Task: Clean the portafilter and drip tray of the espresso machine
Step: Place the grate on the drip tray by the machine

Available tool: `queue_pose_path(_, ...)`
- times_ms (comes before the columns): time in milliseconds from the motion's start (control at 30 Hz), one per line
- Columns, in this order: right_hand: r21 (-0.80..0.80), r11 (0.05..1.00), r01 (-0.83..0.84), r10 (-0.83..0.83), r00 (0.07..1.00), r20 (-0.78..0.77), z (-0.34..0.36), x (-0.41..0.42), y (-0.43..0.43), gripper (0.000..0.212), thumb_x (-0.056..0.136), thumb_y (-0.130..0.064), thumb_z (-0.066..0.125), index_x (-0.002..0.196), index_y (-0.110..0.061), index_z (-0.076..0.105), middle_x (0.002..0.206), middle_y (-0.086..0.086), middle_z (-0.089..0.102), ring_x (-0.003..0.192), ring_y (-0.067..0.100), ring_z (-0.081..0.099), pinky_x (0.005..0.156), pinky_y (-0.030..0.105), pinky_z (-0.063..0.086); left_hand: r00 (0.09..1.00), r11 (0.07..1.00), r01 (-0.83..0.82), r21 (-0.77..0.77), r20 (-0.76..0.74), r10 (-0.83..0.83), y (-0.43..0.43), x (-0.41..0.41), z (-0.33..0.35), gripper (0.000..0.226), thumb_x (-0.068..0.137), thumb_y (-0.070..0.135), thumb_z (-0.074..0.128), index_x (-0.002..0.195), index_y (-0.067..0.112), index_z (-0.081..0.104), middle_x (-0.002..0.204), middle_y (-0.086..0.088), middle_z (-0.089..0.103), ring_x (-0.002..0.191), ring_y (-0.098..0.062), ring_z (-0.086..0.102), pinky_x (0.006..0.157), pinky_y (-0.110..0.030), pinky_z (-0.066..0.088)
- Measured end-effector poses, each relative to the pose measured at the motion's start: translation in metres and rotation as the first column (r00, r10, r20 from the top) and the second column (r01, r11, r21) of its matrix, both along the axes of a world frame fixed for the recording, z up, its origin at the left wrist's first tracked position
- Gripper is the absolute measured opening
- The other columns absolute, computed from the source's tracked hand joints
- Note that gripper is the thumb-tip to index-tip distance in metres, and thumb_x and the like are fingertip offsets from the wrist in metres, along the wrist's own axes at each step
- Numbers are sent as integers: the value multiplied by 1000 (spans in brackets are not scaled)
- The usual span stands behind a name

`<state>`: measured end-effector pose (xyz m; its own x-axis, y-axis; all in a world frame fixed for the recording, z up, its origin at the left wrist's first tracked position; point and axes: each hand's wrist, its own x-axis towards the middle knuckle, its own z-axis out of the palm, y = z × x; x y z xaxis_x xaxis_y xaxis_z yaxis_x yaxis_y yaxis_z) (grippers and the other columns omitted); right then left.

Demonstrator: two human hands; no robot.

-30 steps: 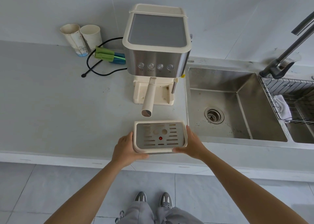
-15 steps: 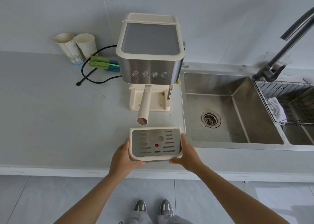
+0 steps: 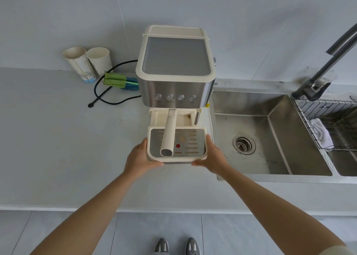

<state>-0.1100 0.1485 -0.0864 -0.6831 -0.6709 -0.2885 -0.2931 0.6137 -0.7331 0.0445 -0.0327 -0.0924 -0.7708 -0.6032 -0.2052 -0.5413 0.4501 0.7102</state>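
Here: one machine (image 3: 174, 71), one tray (image 3: 176, 159), one portafilter (image 3: 169, 134), two cups (image 3: 80, 65) far left, one sink (image 3: 270, 131) right, on a grey worktop (image 3: 48, 138). Both arms stretched forward; left hand (image 3: 140, 158) and right hand (image 3: 211, 155) clamped on the tray's left and right sides, fingers curled beneath. Tray cream-rimmed, steel slotted grate, red dot in the middle, held just near of the machine's base, under the portafilter handle.

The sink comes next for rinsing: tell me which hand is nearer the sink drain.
Right. The right hand grips the drip tray on the side facing the sink drain; the left hand holds the tray's far side.
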Motion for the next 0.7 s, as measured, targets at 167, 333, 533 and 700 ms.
queue_pose_path(167, 19, 1000, -17, 17, 1000, 1, 3, -13, -16, 77, 64, -16, 82, 123, -17, 32, 114, -1, 54, 96, 15, 48, 79, 26, 40, 1000, 1000, 7, 14, 16, -7, -14, -15, -1, 73, 57, 31, 86, 117, 16, 47, 101, 7, 57, 90, -14, 53, 71, -24, 40)
queue_pose_path(333, 50, 998, -42, 42, 999, -5, 0, -20, -29, 77, 65, -16, 81, 125, -15, 32, 122, 2, 54, 97, 14, 46, 81, 26, 38, 999, 999, -1, 33, 37, -1, -28, -21, -12, 76, 43, 47, 78, 108, 18, 49, 89, 7, 57, 81, -16, 54, 57, -19, 35)
queue_pose_path(533, 78, 997, -26, 28, 999, -27, -7, -30, -41, 79, 66, -18, 81, 126, -14, 29, 125, 2, 54, 101, 18, 50, 79, 27, 39, 999, 999, 25, 23, 47, -26, -43, -33, -21, 67, 46, 44, 79, 99, 18, 47, 82, 8, 54, 76, -15, 51, 54, -15, 32)
queue_pose_path(700, 134, 991, -27, 33, 999, -42, -13, -40, -49, 87, 64, -22, 82, 131, -15, 27, 126, 5, 54, 113, 25, 53, 83, 30, 43, 997, 1000, 29, -3, 77, -29, -52, -43, -31, 57, 55, 34, 84, 94, 16, 46, 81, 5, 54, 76, -18, 51, 59, -25, 33)
